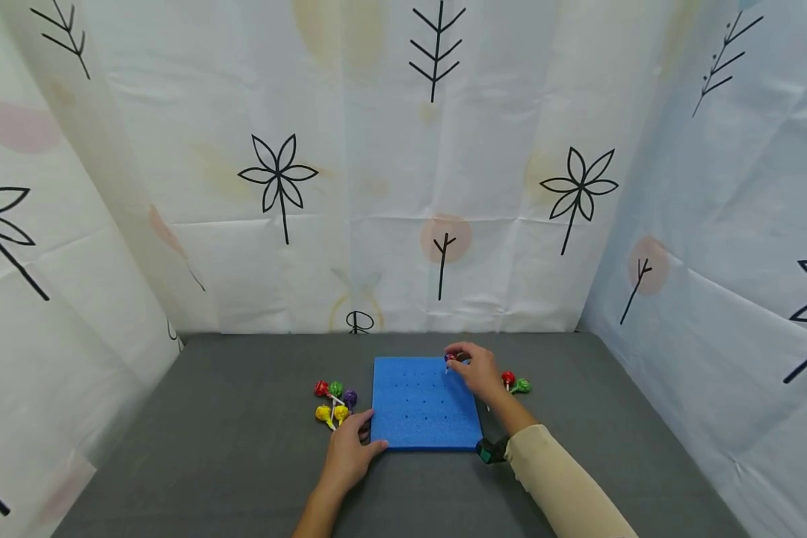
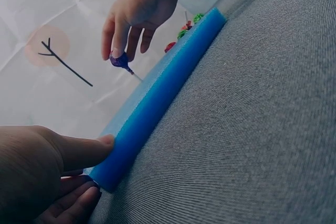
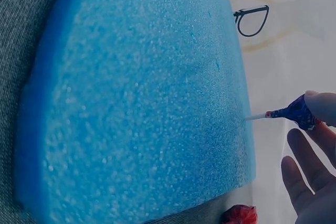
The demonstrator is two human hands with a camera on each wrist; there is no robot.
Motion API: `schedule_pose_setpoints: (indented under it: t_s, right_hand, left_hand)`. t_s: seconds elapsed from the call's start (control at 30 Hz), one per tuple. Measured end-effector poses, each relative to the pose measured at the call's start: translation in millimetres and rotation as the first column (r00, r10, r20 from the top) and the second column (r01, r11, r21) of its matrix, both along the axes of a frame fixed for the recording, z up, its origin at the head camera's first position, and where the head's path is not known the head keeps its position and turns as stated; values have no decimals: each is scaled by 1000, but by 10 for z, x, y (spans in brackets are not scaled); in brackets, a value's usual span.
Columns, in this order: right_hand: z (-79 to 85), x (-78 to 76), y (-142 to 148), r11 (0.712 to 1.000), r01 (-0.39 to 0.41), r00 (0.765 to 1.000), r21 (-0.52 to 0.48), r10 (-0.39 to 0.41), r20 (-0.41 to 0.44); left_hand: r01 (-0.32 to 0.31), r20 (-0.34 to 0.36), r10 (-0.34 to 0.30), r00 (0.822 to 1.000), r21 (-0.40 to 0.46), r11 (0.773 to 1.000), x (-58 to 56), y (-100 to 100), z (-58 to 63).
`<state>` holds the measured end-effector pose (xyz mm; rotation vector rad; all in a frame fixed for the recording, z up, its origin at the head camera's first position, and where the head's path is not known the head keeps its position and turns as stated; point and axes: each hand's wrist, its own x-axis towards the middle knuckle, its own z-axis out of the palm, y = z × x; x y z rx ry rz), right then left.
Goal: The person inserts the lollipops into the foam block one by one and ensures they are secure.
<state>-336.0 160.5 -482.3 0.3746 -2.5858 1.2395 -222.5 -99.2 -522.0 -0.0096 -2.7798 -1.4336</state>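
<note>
A square blue foam board [image 1: 424, 430] with rows of small holes lies on the grey table. My right hand [image 1: 477, 371] is over its far right corner, pinching a purple-blue wrapped lollipop [image 3: 300, 114] by its candy end between thumb and fingertips. The lollipop's white stick [image 3: 256, 117] points down, its tip right at the board's surface. At the near left corner, my left hand [image 1: 350, 452] grips the board's edge. In the left wrist view its thumb [image 2: 94, 149] presses on top while the other fingers curl against the side.
Left of the board lie several lollipops: a red one [image 1: 320, 388], a green one [image 1: 336, 388], a purple one [image 1: 350, 398] and yellow ones [image 1: 323, 413]. Red [image 1: 507, 377] and green [image 1: 522, 385] lollipops lie on the right. Patterned white curtains [image 1: 376, 261] enclose the table.
</note>
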Motion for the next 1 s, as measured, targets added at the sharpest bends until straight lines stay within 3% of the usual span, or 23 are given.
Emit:
schedule_pose_setpoints:
  t_s: [0.73, 1.0]
  right_hand:
    - [14, -22, 7, 999, 32, 999, -7, -32, 42]
    - [50, -2, 28, 998, 25, 998, -62, -22, 54]
  left_hand:
    - [4, 1, -4, 1000, -7, 1000, 4, -3, 14]
    - [8, 9, -8, 1000, -7, 1000, 0, -2, 13]
